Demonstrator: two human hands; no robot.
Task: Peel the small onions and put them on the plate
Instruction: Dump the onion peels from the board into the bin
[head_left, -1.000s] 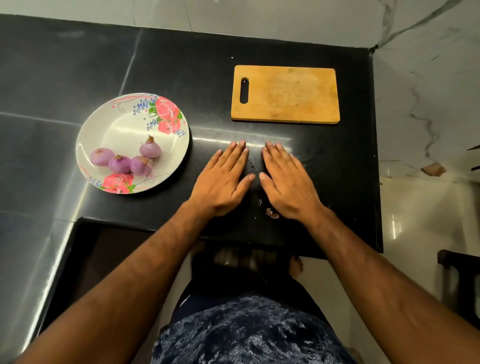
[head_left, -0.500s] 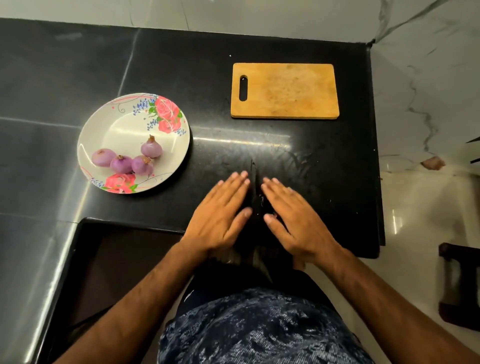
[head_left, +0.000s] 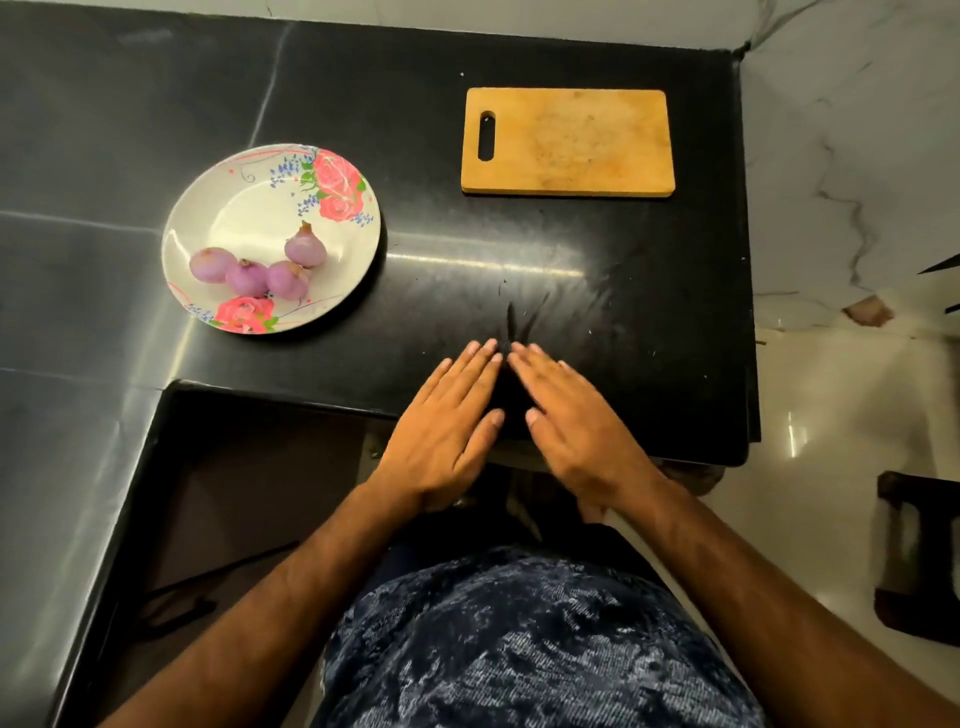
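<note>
Left hand (head_left: 445, 437): flat, palm down, fingers straight and together — at near edge of black counter (head_left: 519, 249), holding nothing
Right hand (head_left: 574, 426): same, flat and spread narrow, fingertips nearly meeting left's
Onions (head_left: 258, 267): four peeled, purple — on plate, three touching in a row, fourth just beside
Plate (head_left: 234, 202): floral, left of hands, well apart
Cutting board (head_left: 569, 143): wooden, far side, bare

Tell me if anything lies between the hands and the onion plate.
Nothing visible does. Only black counter lies between the left hand and the floral plate; the wooden cutting board sits farther back, off that path.
</note>
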